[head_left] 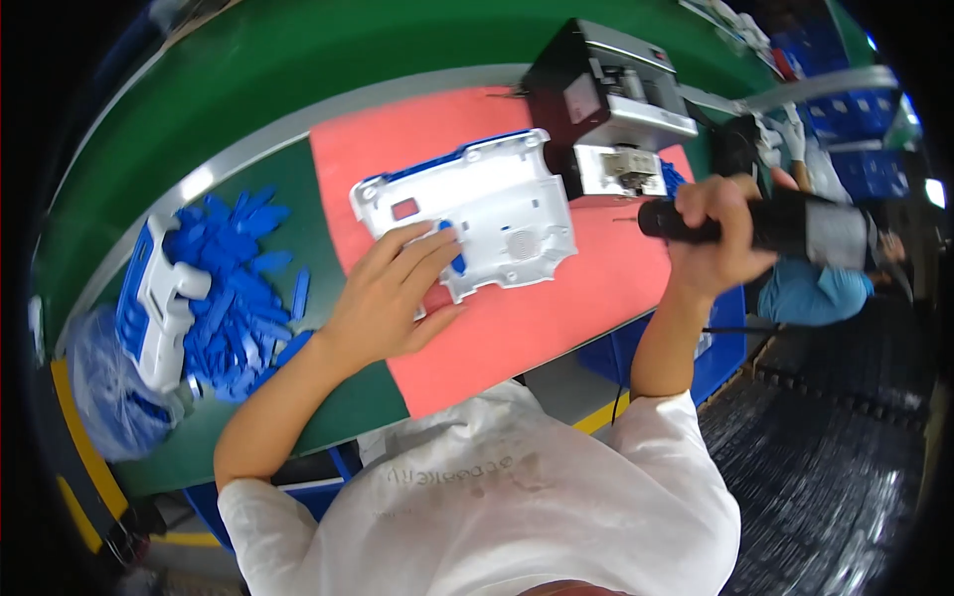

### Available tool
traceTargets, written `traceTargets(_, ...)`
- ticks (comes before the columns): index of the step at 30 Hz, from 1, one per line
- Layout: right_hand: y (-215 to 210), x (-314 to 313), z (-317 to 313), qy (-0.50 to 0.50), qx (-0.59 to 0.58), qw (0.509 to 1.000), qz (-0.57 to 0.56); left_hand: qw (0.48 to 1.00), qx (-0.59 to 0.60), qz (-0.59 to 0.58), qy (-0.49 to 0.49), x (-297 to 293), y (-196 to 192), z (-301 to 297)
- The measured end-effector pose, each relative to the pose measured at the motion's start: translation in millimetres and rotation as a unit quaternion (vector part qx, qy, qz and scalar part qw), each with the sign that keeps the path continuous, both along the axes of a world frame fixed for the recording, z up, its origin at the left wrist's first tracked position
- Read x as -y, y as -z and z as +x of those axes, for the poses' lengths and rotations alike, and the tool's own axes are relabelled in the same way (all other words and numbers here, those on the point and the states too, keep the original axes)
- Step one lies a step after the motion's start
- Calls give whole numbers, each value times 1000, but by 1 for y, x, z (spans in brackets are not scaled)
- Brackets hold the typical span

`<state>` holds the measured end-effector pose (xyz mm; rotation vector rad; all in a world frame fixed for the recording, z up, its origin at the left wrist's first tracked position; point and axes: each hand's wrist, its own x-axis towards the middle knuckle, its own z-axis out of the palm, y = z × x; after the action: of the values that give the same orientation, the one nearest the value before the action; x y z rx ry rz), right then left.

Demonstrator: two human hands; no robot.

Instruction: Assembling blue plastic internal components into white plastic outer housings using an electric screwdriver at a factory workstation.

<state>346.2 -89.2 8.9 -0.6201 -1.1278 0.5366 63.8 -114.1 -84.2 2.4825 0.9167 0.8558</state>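
A white plastic housing shell (pixel 497 214) with a blue edge lies on the red mat, its inner side up. My left hand (pixel 383 293) rests at its near left corner, fingers stretched over the shell and thumb apart. Under and beside those fingertips is a blue plastic strip (pixel 457 260), partly covered. To the right, my right hand (pixel 720 228) is wrapped round a black electric screwdriver (pixel 795 228), held raised above the mat with its thin bit pointing left toward the shell. The right hand is a little blurred.
A black and silver machine (pixel 621 109) stands behind the shell. On the left are a heap of blue plastic strips (pixel 234 288), a white and blue housing (pixel 164 308) and a clear plastic bag (pixel 114 387). Blue bins (pixel 725 348) sit below the table edge; another person (pixel 810 290) is at right.
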Motion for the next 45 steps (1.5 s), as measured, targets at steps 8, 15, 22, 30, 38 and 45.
traceTargets(8, 34, 15, -92, -174, 160, 969, -70, 1000, -11, 0, 21, 0, 6, 0)
traceTargets(15, 45, 16, -94, -171, 223, 958, -65, 999, 7, 41, 22, 2, 12, -1)
traceTargets(22, 50, 15, -95, -170, 249, 951, -70, 999, 5, 37, 17, 3, 13, 0)
traceTargets(30, 51, 26, -94, -256, 232, 938, -28, 999, -7, 29, 16, 6, 17, 0)
traceTargets(38, 49, 36, -98, -246, 239, 938, -44, 1000, 8, 21, 15, 4, 18, 1)
traceTargets(45, 71, 33, -97, -226, 178, 958, -16, 1000, 14, 14, 9, 7, 22, -1)
